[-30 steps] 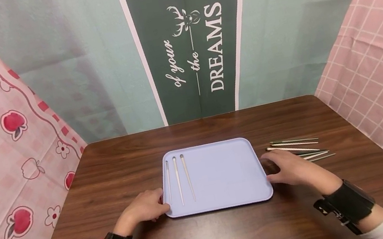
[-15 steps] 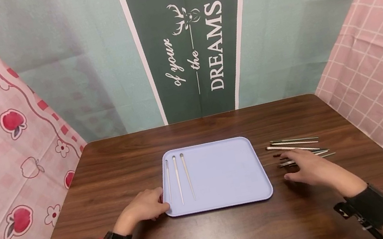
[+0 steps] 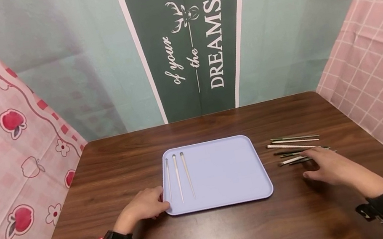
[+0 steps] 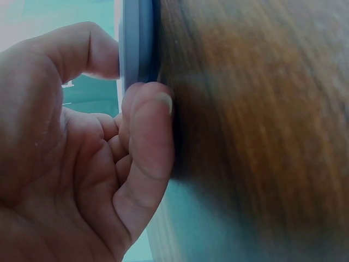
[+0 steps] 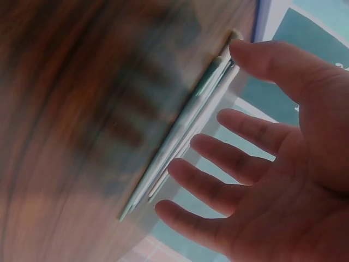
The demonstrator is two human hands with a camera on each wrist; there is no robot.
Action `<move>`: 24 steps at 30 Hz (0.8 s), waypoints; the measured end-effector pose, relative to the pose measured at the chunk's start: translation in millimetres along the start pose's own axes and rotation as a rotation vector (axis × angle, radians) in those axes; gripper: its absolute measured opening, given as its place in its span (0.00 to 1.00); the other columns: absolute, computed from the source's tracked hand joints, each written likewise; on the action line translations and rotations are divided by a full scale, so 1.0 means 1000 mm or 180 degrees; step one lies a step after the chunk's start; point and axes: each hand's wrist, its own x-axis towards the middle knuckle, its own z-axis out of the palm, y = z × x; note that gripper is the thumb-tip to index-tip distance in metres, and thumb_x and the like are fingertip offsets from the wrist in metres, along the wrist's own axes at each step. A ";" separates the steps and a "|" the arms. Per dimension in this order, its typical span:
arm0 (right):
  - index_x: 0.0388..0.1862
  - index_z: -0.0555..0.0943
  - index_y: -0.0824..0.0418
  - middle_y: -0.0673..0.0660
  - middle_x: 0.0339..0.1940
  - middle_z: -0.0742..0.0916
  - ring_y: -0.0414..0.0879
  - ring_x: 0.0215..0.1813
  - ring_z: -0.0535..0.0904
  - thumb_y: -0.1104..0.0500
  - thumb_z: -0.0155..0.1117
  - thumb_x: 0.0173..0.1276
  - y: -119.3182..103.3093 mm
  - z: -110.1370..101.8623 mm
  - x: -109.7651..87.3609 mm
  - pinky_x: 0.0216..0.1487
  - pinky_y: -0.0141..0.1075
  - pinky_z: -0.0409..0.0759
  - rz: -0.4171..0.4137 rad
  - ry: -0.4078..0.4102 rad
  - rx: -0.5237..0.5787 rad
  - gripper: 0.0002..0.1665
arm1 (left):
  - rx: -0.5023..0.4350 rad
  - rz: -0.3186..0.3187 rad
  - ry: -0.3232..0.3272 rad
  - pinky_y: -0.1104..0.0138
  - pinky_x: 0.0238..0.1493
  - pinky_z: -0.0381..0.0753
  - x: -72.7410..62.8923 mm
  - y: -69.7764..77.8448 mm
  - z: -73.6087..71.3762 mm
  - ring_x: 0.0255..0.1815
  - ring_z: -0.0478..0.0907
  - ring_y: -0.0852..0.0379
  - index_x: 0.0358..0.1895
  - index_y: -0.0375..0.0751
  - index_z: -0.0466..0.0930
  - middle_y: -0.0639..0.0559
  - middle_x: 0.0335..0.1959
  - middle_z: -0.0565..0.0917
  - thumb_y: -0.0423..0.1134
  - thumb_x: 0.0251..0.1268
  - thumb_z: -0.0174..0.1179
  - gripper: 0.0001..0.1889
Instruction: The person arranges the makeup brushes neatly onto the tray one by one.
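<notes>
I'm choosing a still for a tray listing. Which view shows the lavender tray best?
The head view: nearly all of the lavender tray shows from above, the left hand hiding little. The left wrist view shows only an edge strip; the right wrist view, apparently a sliver at the top.

I see a shallow, pale lavender rectangular tray (image 3: 224, 173) with rounded corners and a low raised rim. It lies flat on the dark brown wood-grain table (image 3: 227, 233), and the left hand (image 3: 145, 204) grips it near its close left corner. Inside, near the left rim, three slender pale-handled brushes (image 3: 178, 177) lie side by side, apart from one another, their small heads toward the far rim. To the right of the tray lies a loose group of thin green, white and dark brushes (image 3: 290, 146), several with their heads toward the tray. The right hand (image 3: 332, 165) covers part of the nearer ones; whether it touches them, I cannot tell.
</notes>
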 end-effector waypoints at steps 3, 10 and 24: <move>0.56 0.78 0.72 0.76 0.52 0.80 0.76 0.54 0.77 0.54 0.77 0.55 0.005 0.002 -0.001 0.51 0.64 0.75 -0.0062 0.0103 -0.0066 0.34 | -0.0005 -0.0008 -0.0005 0.65 0.20 0.73 0.000 0.000 -0.001 0.17 0.76 0.57 0.31 0.44 0.74 0.54 0.19 0.78 0.39 0.58 0.63 0.07; 0.52 0.79 0.71 0.75 0.50 0.81 0.76 0.52 0.78 0.56 0.78 0.53 0.012 0.003 -0.002 0.51 0.64 0.75 -0.0095 0.0156 -0.0133 0.31 | 0.0024 -0.0013 0.0002 0.65 0.20 0.73 0.001 0.000 -0.001 0.17 0.76 0.58 0.31 0.45 0.74 0.54 0.19 0.78 0.40 0.57 0.63 0.07; 0.47 0.81 0.68 0.69 0.44 0.82 0.71 0.49 0.80 0.56 0.78 0.52 0.017 0.004 0.002 0.49 0.60 0.78 -0.0101 0.0135 -0.0173 0.26 | -0.0007 0.0035 0.0023 0.65 0.20 0.74 0.002 -0.002 0.000 0.16 0.76 0.58 0.30 0.45 0.73 0.54 0.19 0.77 0.39 0.57 0.64 0.08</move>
